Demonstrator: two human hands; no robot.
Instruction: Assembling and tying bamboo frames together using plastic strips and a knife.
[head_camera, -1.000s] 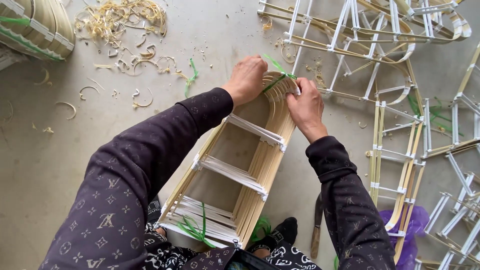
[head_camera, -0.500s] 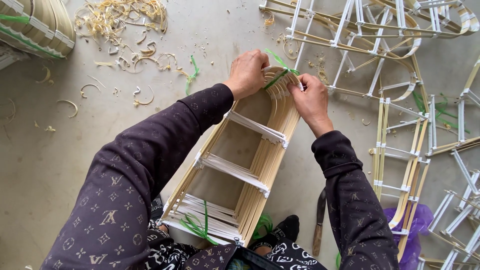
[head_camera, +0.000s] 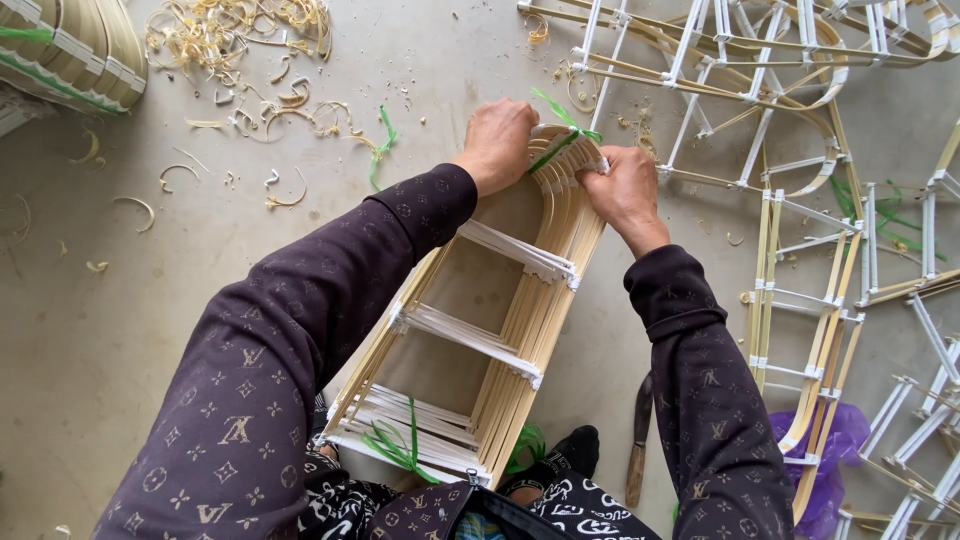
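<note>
A stack of arched bamboo frames (head_camera: 520, 330) with white cross strips rests upright between my knees, its curved top pointing away from me. My left hand (head_camera: 497, 143) grips the left side of the arch top. On the right side, my right hand (head_camera: 625, 188) pinches the same top near a white strip. A green plastic tie (head_camera: 562, 132) wraps the arch between my two hands. More green tie (head_camera: 398, 445) binds the frames' bottom end.
Finished bamboo frames (head_camera: 800, 190) lie spread on the concrete floor at right. Bamboo shavings (head_camera: 240, 40) litter the upper left beside a bundle of strips (head_camera: 70, 55). A knife (head_camera: 638, 450) lies by my right leg; a purple bag (head_camera: 840, 450) sits lower right.
Both hands shifted slightly on the arch top, working the green tie; the right hand moved a little up toward the tie. The frame stack stayed in place.
</note>
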